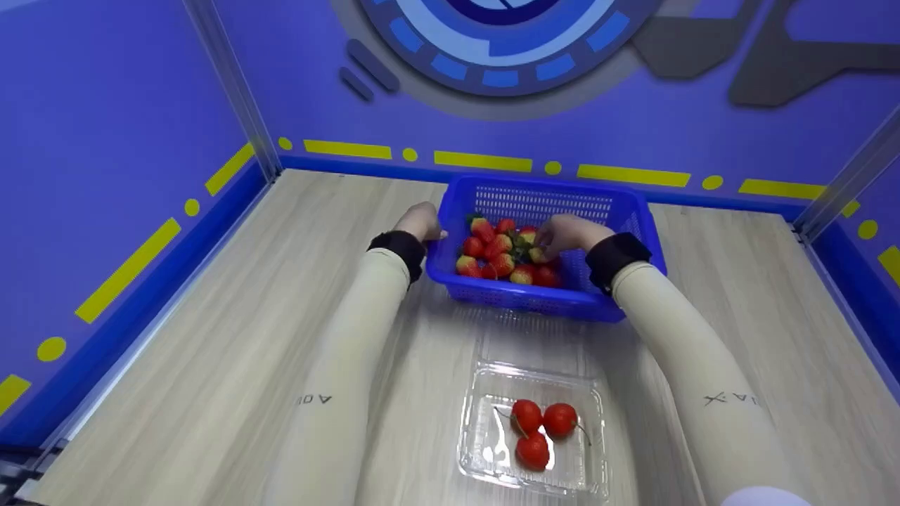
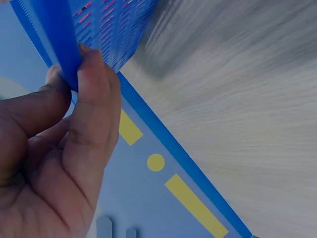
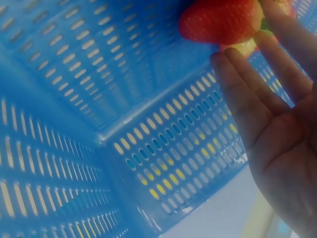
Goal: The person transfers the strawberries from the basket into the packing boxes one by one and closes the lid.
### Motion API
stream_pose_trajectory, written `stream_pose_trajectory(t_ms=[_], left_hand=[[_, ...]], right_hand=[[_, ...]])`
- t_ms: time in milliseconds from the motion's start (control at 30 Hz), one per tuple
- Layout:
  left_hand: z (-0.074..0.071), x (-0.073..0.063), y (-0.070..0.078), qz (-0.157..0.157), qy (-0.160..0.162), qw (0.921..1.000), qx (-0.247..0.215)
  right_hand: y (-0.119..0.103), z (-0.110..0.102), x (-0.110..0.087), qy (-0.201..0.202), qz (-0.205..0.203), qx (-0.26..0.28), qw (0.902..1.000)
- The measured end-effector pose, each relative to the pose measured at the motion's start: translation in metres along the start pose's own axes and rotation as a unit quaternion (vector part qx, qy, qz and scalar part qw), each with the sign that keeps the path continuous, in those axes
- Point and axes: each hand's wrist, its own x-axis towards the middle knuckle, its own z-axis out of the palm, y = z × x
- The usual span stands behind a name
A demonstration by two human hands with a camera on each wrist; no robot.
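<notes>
A blue perforated plastic basket (image 1: 520,295) stands at the back of the table with strawberries (image 1: 499,246) heaped in its left and middle part. My left hand (image 1: 422,221) pinches the basket's left rim (image 2: 58,37) between thumb and fingers, as the left wrist view shows. Inside the basket, my right hand (image 1: 571,233) reaches down over the right side of the heap. In the right wrist view its extended fingers (image 3: 242,96) are right at the strawberries, beside a large red strawberry (image 3: 223,21); the thumb is mostly hidden.
Nearer the front lies a clear plastic box (image 1: 471,429), its lid folded back towards the basket. Three red cherries (image 1: 560,419) with stems sit in it. Blue walls (image 1: 394,126) with yellow marks enclose the wooden table (image 1: 232,337) at the back and sides.
</notes>
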Motion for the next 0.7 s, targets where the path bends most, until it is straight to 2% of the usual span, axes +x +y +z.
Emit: stream_pose_trajectory(t_ms=[67, 133, 200, 233, 267, 300, 333, 433, 467, 500, 533, 600, 633, 667, 700], left_hand=[[0.002, 0.004, -0.003, 0.005, 0.007, 1.0000, 0.002], [-0.007, -0.019, 0.006, -0.007, -0.005, 0.9999, -0.011], [-0.014, -0.036, 0.013, -0.020, -0.012, 0.9996, -0.014], [-0.008, -0.024, 0.008, -0.017, -0.004, 0.9998, -0.012], [0.001, -0.003, -0.001, -0.015, 0.004, 0.9999, -0.003], [0.012, 0.025, -0.012, -0.010, 0.013, 0.9998, 0.011], [0.028, 0.067, -0.027, -0.005, 0.015, 0.9996, 0.024], [0.074, 0.184, -0.071, 0.022, 0.054, 0.9959, 0.070], [0.084, 0.211, -0.081, 0.019, 0.052, 0.9955, 0.077], [0.090, 0.228, -0.087, 0.020, 0.051, 0.9954, 0.079], [0.094, 0.239, -0.091, 0.018, 0.049, 0.9957, 0.077], [0.087, 0.221, -0.085, 0.021, 0.051, 0.9961, 0.070], [0.079, 0.204, -0.079, 0.010, 0.031, 0.9976, 0.060], [0.071, 0.183, -0.071, 0.009, 0.031, 0.9980, 0.055], [0.061, 0.157, -0.062, 0.012, 0.034, 0.9982, 0.048]], right_hand=[[0.000, 0.000, 0.002, -0.005, 0.000, 0.001, 1.0000], [0.000, 0.000, 0.002, -0.011, 0.002, -0.001, 0.9999], [0.000, 0.001, 0.003, -0.018, 0.005, 0.002, 0.9998], [0.000, 0.001, 0.003, -0.023, 0.005, 0.003, 0.9997], [0.000, 0.002, 0.003, -0.026, 0.006, 0.006, 0.9996], [0.000, 0.003, 0.003, -0.030, 0.008, 0.011, 0.9995], [0.001, 0.003, 0.003, -0.033, 0.011, 0.016, 0.9993], [0.002, 0.005, 0.002, -0.035, 0.015, 0.022, 0.9990], [0.002, 0.005, 0.002, -0.035, 0.018, 0.024, 0.9989], [0.003, 0.006, 0.002, -0.036, 0.019, 0.026, 0.9989], [0.003, 0.006, 0.002, -0.036, 0.021, 0.027, 0.9988], [0.004, 0.006, 0.002, -0.038, 0.023, 0.029, 0.9986], [0.004, 0.006, 0.002, -0.039, 0.023, 0.029, 0.9986], [0.004, 0.006, 0.002, -0.039, 0.022, 0.028, 0.9986], [0.004, 0.006, 0.002, -0.038, 0.020, 0.026, 0.9987]])
